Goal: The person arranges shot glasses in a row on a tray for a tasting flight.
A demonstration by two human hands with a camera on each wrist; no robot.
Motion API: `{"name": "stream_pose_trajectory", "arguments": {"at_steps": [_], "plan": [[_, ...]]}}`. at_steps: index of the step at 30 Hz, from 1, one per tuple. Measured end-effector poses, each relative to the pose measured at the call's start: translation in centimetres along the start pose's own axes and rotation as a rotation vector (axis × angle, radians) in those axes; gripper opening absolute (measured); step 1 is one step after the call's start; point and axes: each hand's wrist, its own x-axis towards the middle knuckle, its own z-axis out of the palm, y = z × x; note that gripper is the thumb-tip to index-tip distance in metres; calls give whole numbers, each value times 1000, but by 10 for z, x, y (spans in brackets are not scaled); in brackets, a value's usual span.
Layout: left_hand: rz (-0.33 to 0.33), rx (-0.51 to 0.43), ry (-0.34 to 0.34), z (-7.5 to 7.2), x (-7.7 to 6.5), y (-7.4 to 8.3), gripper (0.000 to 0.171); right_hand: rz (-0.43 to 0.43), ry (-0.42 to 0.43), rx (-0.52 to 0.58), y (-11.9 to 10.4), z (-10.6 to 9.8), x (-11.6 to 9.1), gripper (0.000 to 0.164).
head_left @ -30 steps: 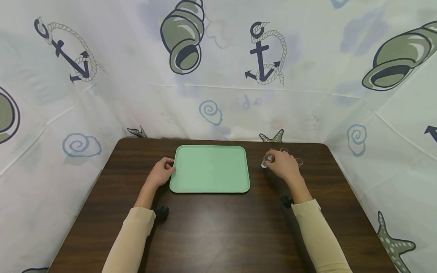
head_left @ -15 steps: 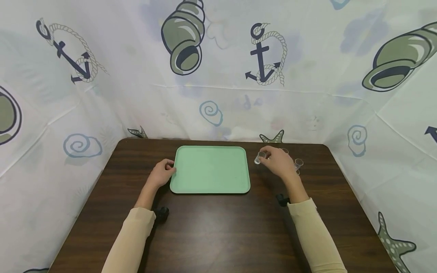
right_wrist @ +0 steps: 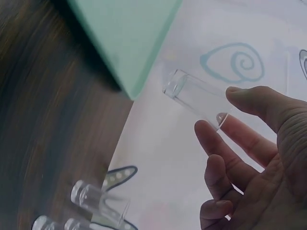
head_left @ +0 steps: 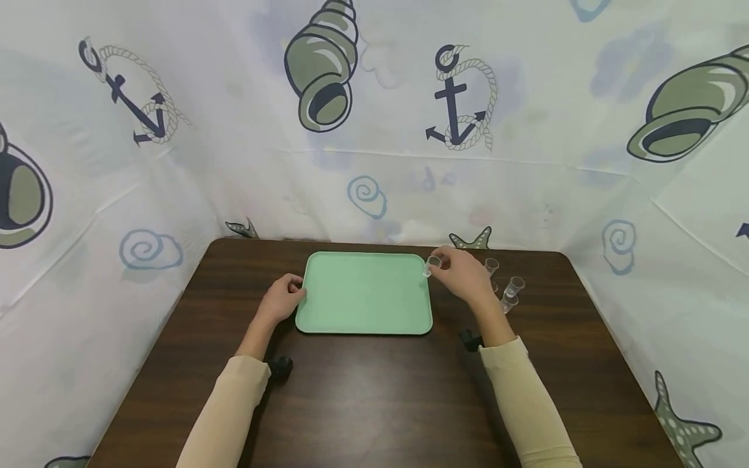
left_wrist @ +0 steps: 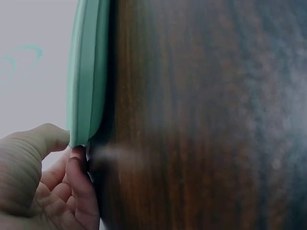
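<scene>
Rn, L hand (head_left: 282,299) pinches edge of grn tray (head_left: 365,292), R hand (head_left: 463,274) grips clr cup (right_wrist: 194,96) nr rim.

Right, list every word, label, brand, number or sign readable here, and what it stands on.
None can be read.
The clear cups and green tray show no lettering.
The backdrop carries only pictures like anchors and shells.
Marks on the wrist cameras would be too small.

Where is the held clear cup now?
In the head view, the clear cup is near the far right corner of the green tray, pinched by the right hand.
</scene>
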Motion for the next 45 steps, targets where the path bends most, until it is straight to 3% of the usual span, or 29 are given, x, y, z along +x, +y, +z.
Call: {"name": "stream_pose_trajectory", "arguments": {"at_steps": [8, 20, 30, 37, 45], "plan": [[3, -41, -12, -3, -5, -8, 45, -21, -17, 14, -21, 14, 11, 41], [0, 23, 4, -19, -18, -10, 46, -67, -35, 38, -67, 57, 23, 43], [-2, 30, 7, -20, -22, -23, 45, -93, -47, 57, -89, 75, 20, 41], [7, 16, 13, -14, -16, -17, 43, -102, -62, 79, -99, 73, 18, 41], [1, 31, 38, 1, -2, -3, 40, -91, -56, 37, -92, 72, 20, 40]]}}
